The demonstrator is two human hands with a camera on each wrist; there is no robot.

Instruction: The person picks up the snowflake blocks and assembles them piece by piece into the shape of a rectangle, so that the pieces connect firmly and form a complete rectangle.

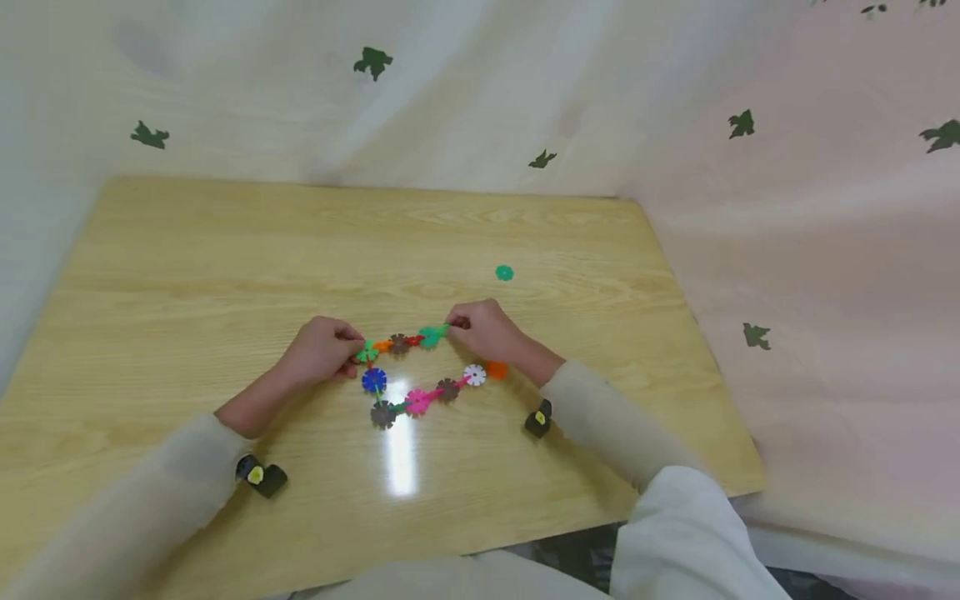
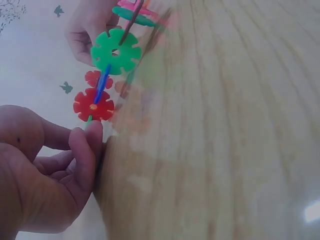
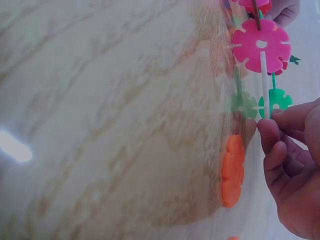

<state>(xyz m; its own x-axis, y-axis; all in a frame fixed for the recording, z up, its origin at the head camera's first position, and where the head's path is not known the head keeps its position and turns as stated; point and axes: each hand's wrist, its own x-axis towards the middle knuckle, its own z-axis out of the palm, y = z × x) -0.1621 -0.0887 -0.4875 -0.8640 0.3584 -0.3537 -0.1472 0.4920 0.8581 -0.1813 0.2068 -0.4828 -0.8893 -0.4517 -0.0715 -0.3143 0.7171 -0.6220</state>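
Note:
Notched plastic snowflake discs are slotted together into a bent chain, with a blue disc [image 1: 374, 380] and a brown disc [image 1: 383, 414] on its left side. My left hand [image 1: 322, 348] pinches the green disc [image 1: 367, 352] at the upper left corner. In the left wrist view a red disc [image 2: 93, 104] stands just beyond those fingertips. The upper row runs right to a green disc [image 1: 431, 337], where my right hand [image 1: 483, 329] pinches the end piece. Pink disc [image 3: 261, 45] and edge-on white disc [image 3: 265, 85] belong to the lower row, seen in the right wrist view.
An orange disc [image 1: 496, 369] lies on the wooden table [image 1: 225, 250] beside the white end of the lower row. A loose green disc [image 1: 504, 272] rests farther back. Pale curtains [image 1: 450, 108] with dark leaf shapes hang behind and to the right.

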